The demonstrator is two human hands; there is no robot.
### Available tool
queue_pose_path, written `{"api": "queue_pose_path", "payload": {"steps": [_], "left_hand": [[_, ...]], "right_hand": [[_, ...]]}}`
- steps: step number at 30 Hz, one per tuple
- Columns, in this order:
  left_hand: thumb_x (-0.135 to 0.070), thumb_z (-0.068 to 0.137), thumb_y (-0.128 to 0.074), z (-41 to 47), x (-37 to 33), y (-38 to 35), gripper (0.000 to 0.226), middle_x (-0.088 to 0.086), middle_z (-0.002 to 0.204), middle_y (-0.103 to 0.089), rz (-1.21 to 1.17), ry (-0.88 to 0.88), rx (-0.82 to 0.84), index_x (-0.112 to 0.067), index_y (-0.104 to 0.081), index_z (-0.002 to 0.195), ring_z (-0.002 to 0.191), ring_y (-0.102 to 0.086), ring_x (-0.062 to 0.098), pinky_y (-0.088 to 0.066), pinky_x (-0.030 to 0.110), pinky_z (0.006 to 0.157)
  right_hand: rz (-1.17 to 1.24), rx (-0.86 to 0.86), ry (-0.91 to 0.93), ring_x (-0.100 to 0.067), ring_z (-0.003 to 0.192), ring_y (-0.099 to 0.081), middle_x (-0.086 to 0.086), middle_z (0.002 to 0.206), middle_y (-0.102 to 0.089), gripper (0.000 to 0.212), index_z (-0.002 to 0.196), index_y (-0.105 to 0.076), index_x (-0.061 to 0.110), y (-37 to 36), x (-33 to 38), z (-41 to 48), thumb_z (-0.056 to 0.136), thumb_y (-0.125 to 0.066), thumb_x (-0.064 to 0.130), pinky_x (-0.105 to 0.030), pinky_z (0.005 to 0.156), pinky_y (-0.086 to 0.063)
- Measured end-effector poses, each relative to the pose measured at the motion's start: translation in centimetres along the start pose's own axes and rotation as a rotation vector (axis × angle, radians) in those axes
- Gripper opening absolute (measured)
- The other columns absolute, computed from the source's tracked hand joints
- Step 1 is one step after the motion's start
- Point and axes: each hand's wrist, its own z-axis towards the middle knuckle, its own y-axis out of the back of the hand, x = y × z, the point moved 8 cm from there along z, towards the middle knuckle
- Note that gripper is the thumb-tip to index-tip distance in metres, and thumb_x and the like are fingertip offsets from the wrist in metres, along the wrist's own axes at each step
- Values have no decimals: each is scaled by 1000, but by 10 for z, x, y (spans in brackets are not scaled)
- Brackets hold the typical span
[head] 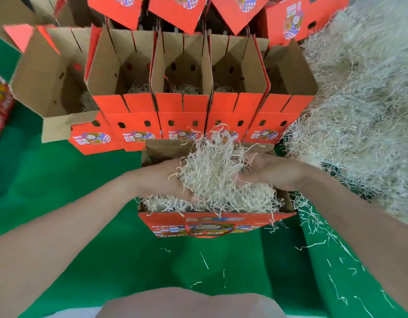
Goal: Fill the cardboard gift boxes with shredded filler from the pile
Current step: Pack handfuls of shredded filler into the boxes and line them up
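Observation:
An open red gift box (pixel 212 220) stands on the green floor right in front of me, with pale shredded filler (pixel 256 199) lying inside it. Above its opening my left hand (pixel 161 177) and my right hand (pixel 269 169) hold a bunch of filler (pixel 210 166) between them, fingers curled into the strands. The big filler pile (pixel 363 99) rises at the right. Behind the near box stands a row of open red boxes (pixel 182 104) with a little filler at their bottoms.
More red boxes (pixel 177 10) are stacked at the back, and one open box (pixel 58 88) stands tilted at the left. Loose strands (pixel 331 260) lie scattered on the green floor (pixel 60 184) to my right. My knee (pixel 189 304) shows at the bottom edge.

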Motion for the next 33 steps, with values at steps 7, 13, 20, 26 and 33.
{"api": "queue_pose_path", "payload": {"steps": [7,13,20,26,33], "left_hand": [[-17,91,-57,39,29,-29,40,15,92,-60,629,269,335,15,-50,113,81,-57,25,-44,32,67],[-44,80,-68,56,60,-7,100,4,156,-9,209,590,221,-11,-4,149,143,-13,27,-18,48,113],[-29,100,-33,68,63,-38,47,21,131,-50,828,449,422,5,-46,129,113,-53,32,-45,31,86],[-36,95,-46,76,45,-21,40,5,88,-52,1019,403,422,0,-57,111,71,-48,19,-37,28,69],[-3,84,-50,63,32,-13,11,9,70,-55,1259,225,450,-4,-61,82,68,-55,29,-46,33,56]], "right_hand": [[-481,19,-147,-11,79,-50,4,89,-47,22,100,-47,7,-19,-6,38,99,-36,25,-23,70,-41],[-646,77,-187,-25,74,-59,-14,89,-60,32,110,-56,-4,-15,-14,70,97,-39,19,-31,65,-50],[-1022,-28,-110,-19,64,-50,-2,69,-46,11,86,-56,6,-11,-7,79,89,-45,6,-25,47,-36],[-1043,134,-37,-18,52,-42,-5,59,-43,28,61,-47,6,-13,6,79,87,-44,-5,-25,45,-38],[-1223,672,-75,-21,76,-62,-5,107,-62,60,142,-23,38,-74,-16,108,92,-45,13,-32,66,-54]]}}
